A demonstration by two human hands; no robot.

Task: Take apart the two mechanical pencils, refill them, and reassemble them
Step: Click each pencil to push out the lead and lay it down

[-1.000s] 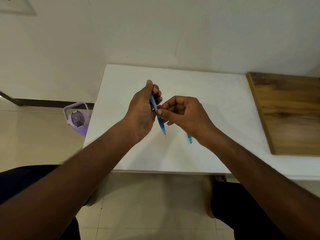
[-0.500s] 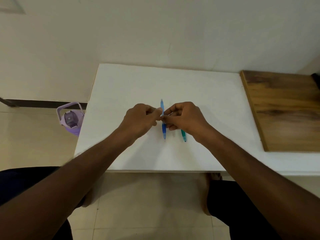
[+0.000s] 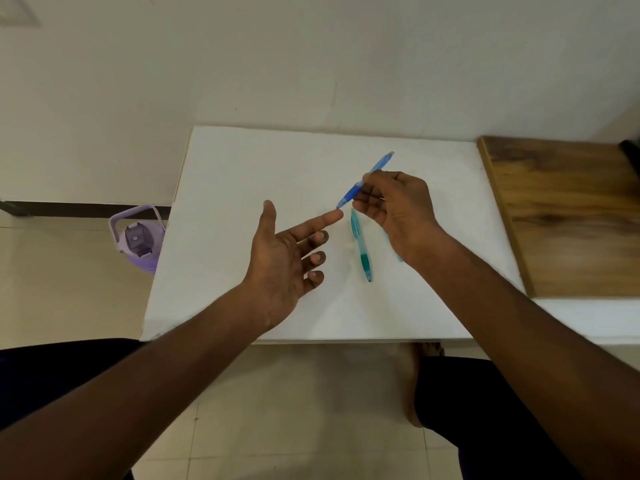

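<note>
My right hand (image 3: 398, 206) grips a blue mechanical pencil (image 3: 360, 184) by its dark blue grip, held above the white table (image 3: 242, 174). The pencil slants with its tip down-left and its cap end up-right. My left hand (image 3: 287, 258) is palm up with fingers spread; its index fingertip meets the blue pencil's tip. A green mechanical pencil (image 3: 361, 244) lies flat on the table between my hands, tip toward me. A small pale teal piece (image 3: 400, 258) peeks out beside my right wrist, mostly hidden.
A wooden board (image 3: 568, 216) lies on the right part of the table. A purple water bottle (image 3: 138, 239) stands on the tiled floor at the table's left edge. A wall backs the table. My knees sit under the near edge.
Both hands had been pinching the blue pencil together. Now my left hand has let go and opened palm up, while my right hand has lifted the pencil up and to the right.
</note>
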